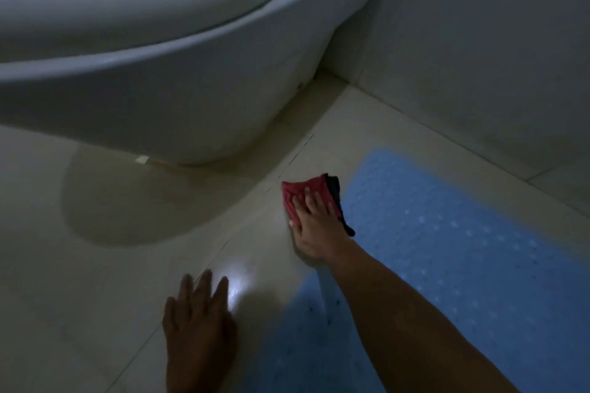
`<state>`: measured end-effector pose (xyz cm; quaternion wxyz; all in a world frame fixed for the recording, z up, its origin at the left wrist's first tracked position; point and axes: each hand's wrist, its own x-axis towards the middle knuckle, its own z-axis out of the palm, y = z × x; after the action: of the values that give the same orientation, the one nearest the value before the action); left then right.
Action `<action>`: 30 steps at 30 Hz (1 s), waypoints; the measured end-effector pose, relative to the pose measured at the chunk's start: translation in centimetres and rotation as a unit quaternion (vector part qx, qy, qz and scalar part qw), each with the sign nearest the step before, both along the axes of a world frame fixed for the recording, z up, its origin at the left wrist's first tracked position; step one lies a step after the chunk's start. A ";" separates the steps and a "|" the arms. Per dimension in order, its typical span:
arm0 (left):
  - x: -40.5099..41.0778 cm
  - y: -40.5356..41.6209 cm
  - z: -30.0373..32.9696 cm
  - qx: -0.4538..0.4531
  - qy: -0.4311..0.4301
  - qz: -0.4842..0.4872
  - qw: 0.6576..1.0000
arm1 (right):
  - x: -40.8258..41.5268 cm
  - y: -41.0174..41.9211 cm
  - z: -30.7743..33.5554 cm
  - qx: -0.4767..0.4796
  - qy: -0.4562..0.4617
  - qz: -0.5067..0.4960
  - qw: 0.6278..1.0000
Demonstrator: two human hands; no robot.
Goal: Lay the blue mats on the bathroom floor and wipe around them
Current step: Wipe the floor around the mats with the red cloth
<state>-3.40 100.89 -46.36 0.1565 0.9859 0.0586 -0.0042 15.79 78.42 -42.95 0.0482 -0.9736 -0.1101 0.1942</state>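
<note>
A blue dotted mat [447, 233] lies flat on the pale tiled floor [95, 297] at the right, reaching toward the wall. A second blue mat [297, 329] lies nearer me, partly under my right forearm. My right hand [314, 233] presses flat on a red cloth [300, 193] with a dark edge, on the tiles just left of the far mat's corner. My left hand [198, 319] rests flat on the floor with fingers spread, holding nothing.
A white toilet [159, 73] with its lid down looms over the upper left; its base meets the floor close to the cloth. A tiled wall [495, 57] rises at the right. A bright light spot shines on the tiles beside my left hand.
</note>
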 end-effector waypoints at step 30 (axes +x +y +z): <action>17.3 -12.3 -2.3 0.051 0.008 -0.118 0.992 | 10.3 -7.1 -1.7 0.050 -0.028 0.021 0.998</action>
<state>13.86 88.64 -48.62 0.1039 0.9926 -0.0569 -0.0276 26.14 71.33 -44.65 0.0893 -0.9725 -0.1416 0.1619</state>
